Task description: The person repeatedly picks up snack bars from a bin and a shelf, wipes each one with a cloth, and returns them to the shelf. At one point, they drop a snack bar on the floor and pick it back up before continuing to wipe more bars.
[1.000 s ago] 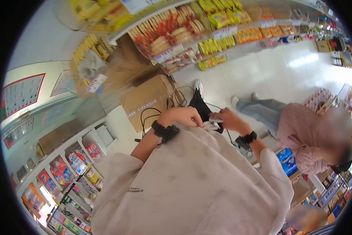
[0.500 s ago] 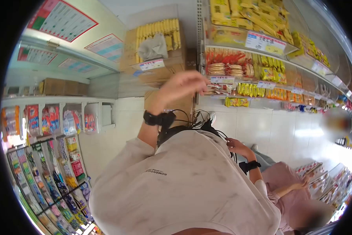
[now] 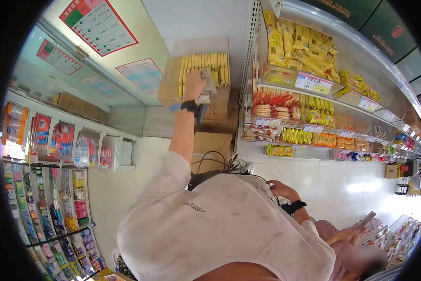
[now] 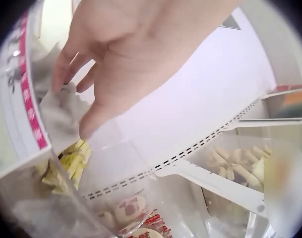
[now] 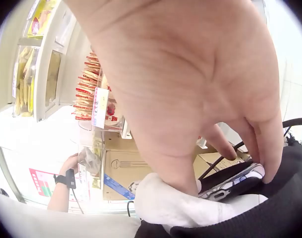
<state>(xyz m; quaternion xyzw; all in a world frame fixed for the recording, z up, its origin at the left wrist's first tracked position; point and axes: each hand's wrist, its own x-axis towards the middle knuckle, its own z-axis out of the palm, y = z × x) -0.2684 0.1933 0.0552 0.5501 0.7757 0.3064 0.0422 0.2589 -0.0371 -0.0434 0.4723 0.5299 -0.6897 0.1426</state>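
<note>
By shelves, half-curled hands touch cloth and, apparently, black fabric.

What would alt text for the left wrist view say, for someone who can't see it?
The left hand holds a crumpled gray item between its fingers and thumb, next to yellow packets. A price label with a pink stripe stands at far left; at lower right, a white bracket slants below pale items.
</note>
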